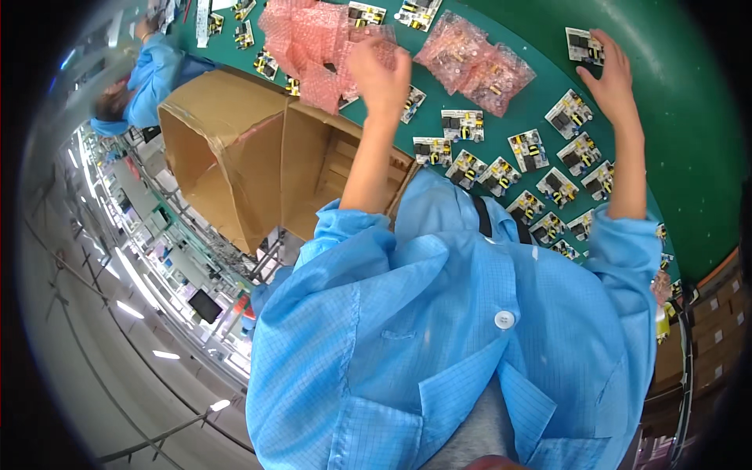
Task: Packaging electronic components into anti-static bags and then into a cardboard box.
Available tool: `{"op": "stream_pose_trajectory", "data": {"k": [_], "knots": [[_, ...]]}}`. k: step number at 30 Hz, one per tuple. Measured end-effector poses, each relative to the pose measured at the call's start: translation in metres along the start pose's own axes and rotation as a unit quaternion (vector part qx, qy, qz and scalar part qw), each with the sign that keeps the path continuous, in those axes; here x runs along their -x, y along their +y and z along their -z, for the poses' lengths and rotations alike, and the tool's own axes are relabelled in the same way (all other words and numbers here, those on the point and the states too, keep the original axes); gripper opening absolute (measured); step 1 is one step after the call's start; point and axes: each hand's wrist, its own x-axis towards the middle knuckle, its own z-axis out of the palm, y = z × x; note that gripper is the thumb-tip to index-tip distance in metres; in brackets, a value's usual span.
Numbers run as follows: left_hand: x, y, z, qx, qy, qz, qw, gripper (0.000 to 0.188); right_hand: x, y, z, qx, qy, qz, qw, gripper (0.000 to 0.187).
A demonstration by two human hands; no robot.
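My left hand (381, 77) is over a pile of pink bubble wrap (309, 51), its fingers curled on a piece of it. At the far right, my right hand (611, 82) holds a circuit board (581, 45) by its edge, thumb and fingers on either side. Between my hands lie two pink bubble-wrap bags (474, 63) with boards showing through them. Several loose circuit boards (528, 150) with yellow and black parts are spread over the green table (501, 23), nearer to me and to the right. Some boards lie partly under the wrap.
A large open cardboard box (227, 149) stands against the table edge, left of my left forearm. A person in blue (149, 86) works at the far left. Stacked cartons (717, 329) are at the lower right. More boards (244, 35) lie at the table's far left.
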Motion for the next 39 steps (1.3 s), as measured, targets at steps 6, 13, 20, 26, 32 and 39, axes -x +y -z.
{"op": "stream_pose_trajectory", "data": {"k": [6, 13, 20, 26, 32, 39], "knots": [[0.017, -0.053, 0.019, -0.173, -0.166, 0.035, 0.970, 0.034, -0.024, 0.027, -0.016, 0.063, -0.099, 0.025, 0.993, 0.079], [0.009, -0.045, 0.032, -0.087, -0.143, 0.052, 0.984, 0.013, -0.026, 0.012, 0.033, 0.051, -0.110, -0.195, 0.973, 0.064], [-0.047, 0.123, -0.039, 0.098, -0.046, -0.137, 0.985, 0.021, 0.047, 0.075, 0.009, 0.061, 0.056, -0.251, 0.965, 0.079], [-0.070, 0.174, -0.162, 0.168, -0.191, -0.083, 0.964, 0.022, 0.083, 0.096, 0.020, 0.009, -0.032, -0.345, 0.938, 0.068], [-0.063, 0.172, -0.190, 0.163, -0.289, -0.096, 0.939, 0.019, 0.079, 0.097, 0.030, -0.110, 0.073, -0.417, 0.899, 0.070], [-0.060, 0.173, -0.209, 0.041, -0.285, -0.252, 0.924, 0.011, 0.057, 0.086, 0.056, -0.101, -0.054, -0.366, 0.923, 0.063]]}}
